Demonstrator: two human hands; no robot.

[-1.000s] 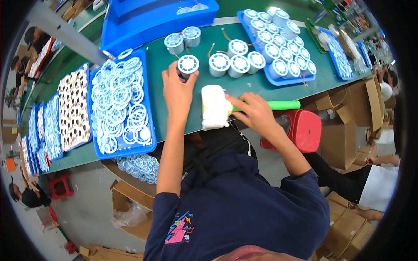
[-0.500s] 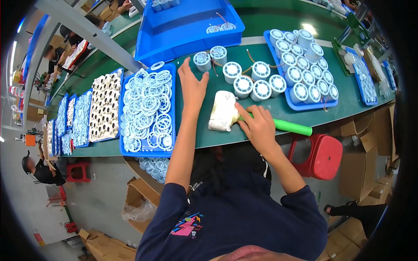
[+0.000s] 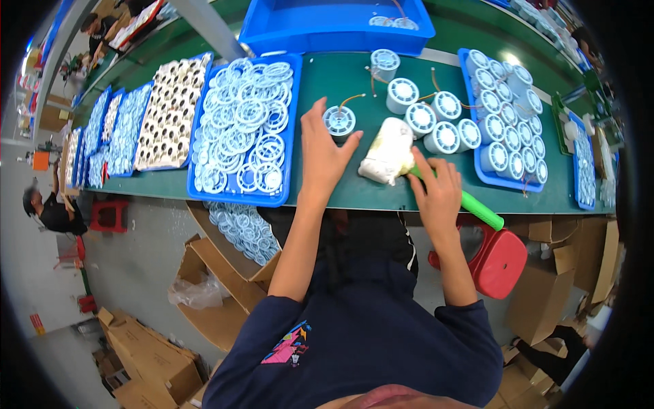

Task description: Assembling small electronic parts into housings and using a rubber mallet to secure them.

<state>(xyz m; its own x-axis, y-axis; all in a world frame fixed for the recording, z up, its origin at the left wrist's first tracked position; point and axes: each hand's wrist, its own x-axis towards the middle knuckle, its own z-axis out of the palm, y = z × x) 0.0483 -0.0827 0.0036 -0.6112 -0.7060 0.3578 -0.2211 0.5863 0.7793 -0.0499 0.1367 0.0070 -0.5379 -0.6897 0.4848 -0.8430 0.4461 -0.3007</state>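
2 bare forearms cross the front edge of the green desk [image 3: 330, 75]. The left hand [image 3: 323, 163] has its grip spread wide, fingers and thumb curved about a pale blue cylinder [image 3: 339, 121] at 1 o'clock from the palm; the thumb partly hides its lower side, and I cannot tell whether any finger touches it. A thin wire [image 3: 354, 98] leads from its top toward 2 o'clock. The right hand [image 3: 439, 191] has its grip closed around the green handle [image 3: 480, 210] of a mallet, hiding a stretch of it; the white wrapped head [image 3: 385, 151] lies at 3 o'clock from the left hand, near the thumb. Beyond it, at 2 o'clock, stand 5 clustered cylinders [image 3: 420, 119]; how closely the head comes to them is hard to make out. A blue tray [image 3: 238, 197] heaped with rings sits at 10 o'clock from the left hand, and another blue tray [image 3: 503, 181], packed with cylinders, at 1 o'clock from the right. The blue bin [image 3: 327, 41] at 12 o'clock is cut off by the upper border. Bare desk opens between the rings and the left hand, widening toward 12 o'clock. The handle's end overhangs the front edge, above a partly hidden red stool [image 3: 504, 262].
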